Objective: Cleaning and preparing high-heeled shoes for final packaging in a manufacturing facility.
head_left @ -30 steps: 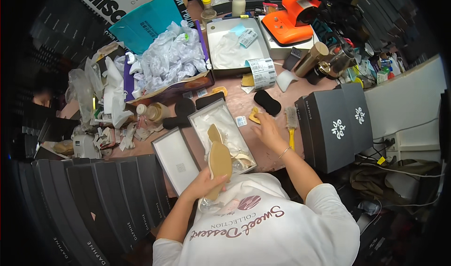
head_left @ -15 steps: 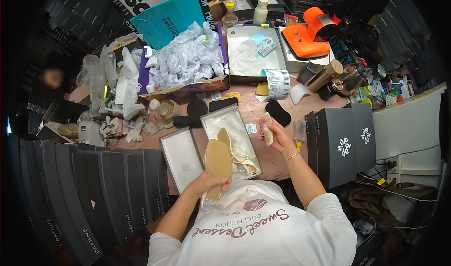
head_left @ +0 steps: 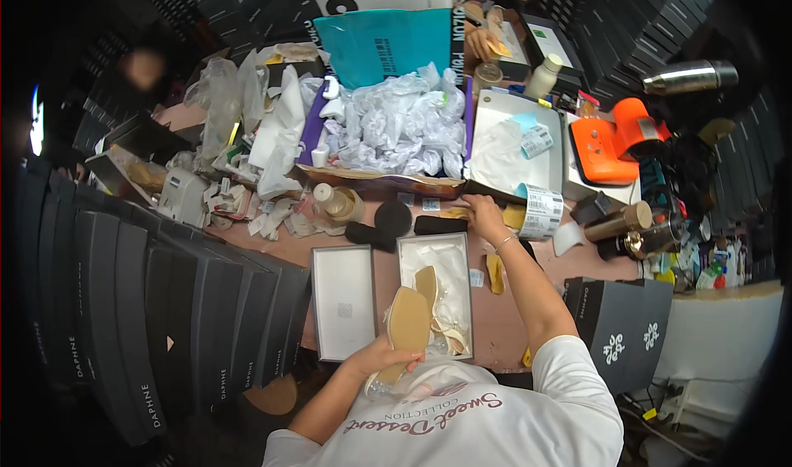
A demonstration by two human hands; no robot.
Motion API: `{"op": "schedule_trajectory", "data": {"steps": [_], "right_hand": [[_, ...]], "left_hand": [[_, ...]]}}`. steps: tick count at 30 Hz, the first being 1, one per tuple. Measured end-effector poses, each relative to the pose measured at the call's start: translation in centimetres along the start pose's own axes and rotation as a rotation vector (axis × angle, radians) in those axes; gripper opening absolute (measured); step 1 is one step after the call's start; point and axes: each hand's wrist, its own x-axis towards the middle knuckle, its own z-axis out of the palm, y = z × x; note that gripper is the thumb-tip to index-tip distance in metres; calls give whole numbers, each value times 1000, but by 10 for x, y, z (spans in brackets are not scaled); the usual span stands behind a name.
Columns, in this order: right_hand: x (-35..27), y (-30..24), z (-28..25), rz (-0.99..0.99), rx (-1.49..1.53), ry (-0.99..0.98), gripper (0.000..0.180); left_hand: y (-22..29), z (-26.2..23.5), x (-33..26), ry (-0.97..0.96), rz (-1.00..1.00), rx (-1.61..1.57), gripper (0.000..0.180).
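My left hand (head_left: 381, 358) holds a tan shoe (head_left: 406, 328) sole-up over the near end of an open white shoe box (head_left: 436, 257). A second tan shoe (head_left: 429, 290) lies inside that box on white paper. The box lid (head_left: 343, 302) lies flat just left of it. My right hand (head_left: 483, 214) reaches far across the table, fingers down on small yellowish pieces (head_left: 454, 213) near a roll of white labels (head_left: 539, 212). Whether it grips anything is hidden. A yellow pad (head_left: 495, 272) lies on the table beside my right forearm.
A purple box of crumpled white paper (head_left: 396, 129) stands at the back, a white tray (head_left: 518, 141) and an orange device (head_left: 610, 141) to its right. Black foam pieces (head_left: 393, 218) lie ahead of the box. Stacked dark shoe boxes (head_left: 148, 302) line the left, another (head_left: 619, 335) right.
My right hand has moved from beside the shoe box forward to the far side of the table near the label roll. My left hand keeps the shoe over the box.
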Motion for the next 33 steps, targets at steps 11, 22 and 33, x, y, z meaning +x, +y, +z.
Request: {"op": "schedule_trajectory", "data": {"steps": [11,22,33], "right_hand": [[-77,-83,-80,203,1088,-149,37],[-183,-220,-72,-141,458,161,15],[-185,-252,-59,-226,333,174,17]], "left_hand": [[-4,-4,-5,53,92,-37,53],[5,15,-17,-19,50,233,13],[-14,34,-46,89,49,205,10]]}}
